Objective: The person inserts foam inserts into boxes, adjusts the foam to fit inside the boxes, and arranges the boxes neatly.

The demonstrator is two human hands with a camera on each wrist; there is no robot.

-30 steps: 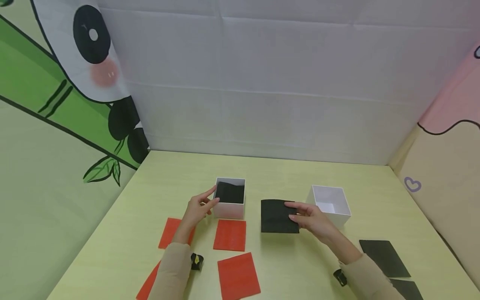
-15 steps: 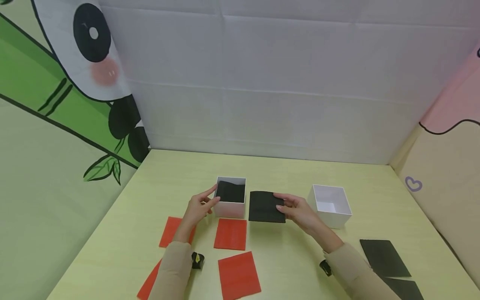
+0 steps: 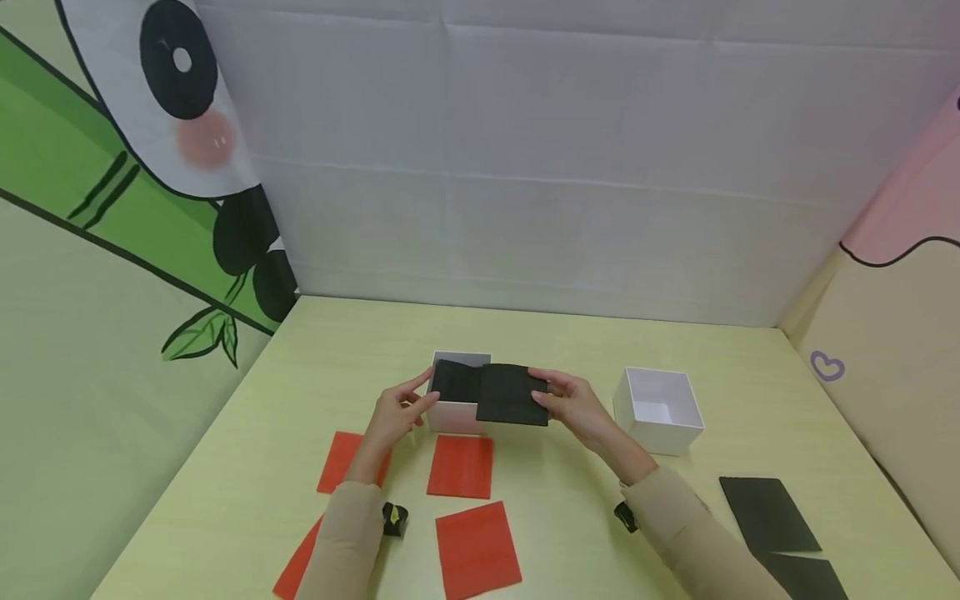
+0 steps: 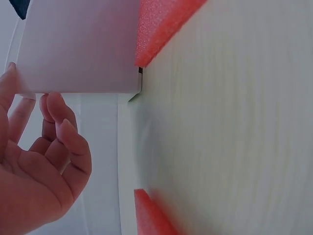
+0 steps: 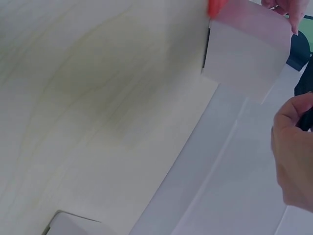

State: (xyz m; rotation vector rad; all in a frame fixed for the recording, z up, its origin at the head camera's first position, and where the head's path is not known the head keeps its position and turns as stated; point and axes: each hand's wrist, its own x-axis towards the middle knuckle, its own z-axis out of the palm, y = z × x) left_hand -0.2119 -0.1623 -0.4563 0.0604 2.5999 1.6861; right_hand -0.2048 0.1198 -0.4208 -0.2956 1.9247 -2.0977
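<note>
My left hand (image 3: 393,421) grips the near left corner of a white box (image 3: 453,418), thumb at the front rim and forefinger along the left side. Inside that box lies a black square sheet (image 3: 454,382). A second black square (image 3: 513,395), pinched by its right edge between thumb and fingers of my right hand (image 3: 576,408), overlaps the box's right side in the head view. The left wrist view shows my left hand (image 4: 46,171) with fingertips at the box wall (image 4: 80,49). Only a dark bit of the held square shows beside my right hand (image 5: 296,152) in the right wrist view.
Another white box (image 3: 660,435) stands to the right with nothing inside. Several red squares lie nearer me, one red foam square (image 3: 460,467) just before the left box and another (image 3: 478,550) closer. Two black squares, one at the right (image 3: 768,513), lie on the pale table (image 3: 570,517).
My right hand has carried the black square leftward and slightly away from me, from beside the left box to over its right side. The left hand has stayed on the box.
</note>
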